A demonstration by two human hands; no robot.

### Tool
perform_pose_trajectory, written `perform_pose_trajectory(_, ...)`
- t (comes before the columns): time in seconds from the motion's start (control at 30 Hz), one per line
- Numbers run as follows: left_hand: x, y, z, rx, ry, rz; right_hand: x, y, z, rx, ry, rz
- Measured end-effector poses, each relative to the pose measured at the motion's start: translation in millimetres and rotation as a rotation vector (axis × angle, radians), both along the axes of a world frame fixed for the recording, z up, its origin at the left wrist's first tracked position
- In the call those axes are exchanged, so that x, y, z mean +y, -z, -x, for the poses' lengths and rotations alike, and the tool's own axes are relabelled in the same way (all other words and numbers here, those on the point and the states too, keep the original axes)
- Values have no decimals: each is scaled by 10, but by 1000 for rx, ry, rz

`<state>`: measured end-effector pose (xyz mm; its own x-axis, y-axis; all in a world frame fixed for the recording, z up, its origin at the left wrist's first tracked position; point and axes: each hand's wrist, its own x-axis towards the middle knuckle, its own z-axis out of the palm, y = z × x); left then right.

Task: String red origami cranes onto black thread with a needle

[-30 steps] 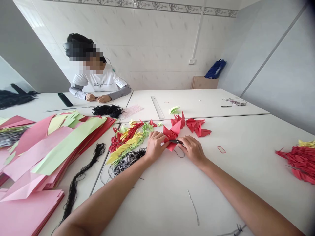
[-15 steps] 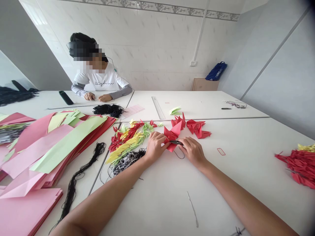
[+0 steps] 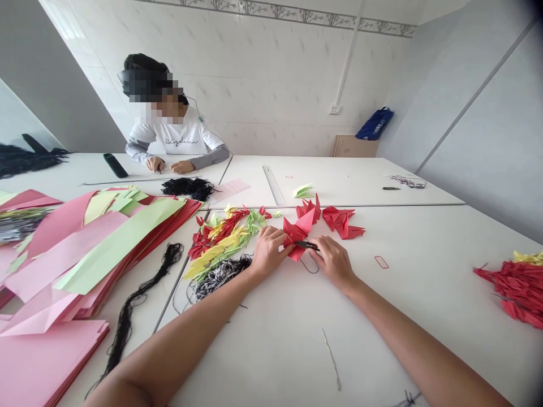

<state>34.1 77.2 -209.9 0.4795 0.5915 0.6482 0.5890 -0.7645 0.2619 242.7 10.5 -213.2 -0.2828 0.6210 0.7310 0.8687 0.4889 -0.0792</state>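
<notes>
My left hand (image 3: 267,252) pinches a folded red paper crane (image 3: 298,233) at its near edge. My right hand (image 3: 333,261) lies just to the right, its fingertips gripping a small black tool (image 3: 306,245) pressed against the crane. I cannot tell what kind of tool it is. A thin black thread (image 3: 311,267) loops down from the crane onto the white table (image 3: 271,350). Left of my left hand lies a row of small red, yellow and green paper cranes (image 3: 218,240), with a tangle of black-and-white thread (image 3: 221,276) along its near side.
Stacks of pink, red and green paper (image 3: 93,249) and a long hank of black thread (image 3: 136,308) lie at the left. More red cranes (image 3: 337,220) sit just ahead, and a red-and-yellow heap (image 3: 515,285) at the right. A seated person (image 3: 178,138) works across the table, beyond a metal ruler (image 3: 272,185).
The whole view has shifted slightly as my head moved. My hands, the crane and the black tool stay in nearly the same place.
</notes>
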Motion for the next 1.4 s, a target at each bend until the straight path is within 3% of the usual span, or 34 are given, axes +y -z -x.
perform_pose_trajectory(1.03,-5,9,5,12,15,31,-1,-6,4,-28,-19,5)
perform_pose_trajectory(1.4,2,4,-2,-15,27,62,-9,14,-3,54,-14,22)
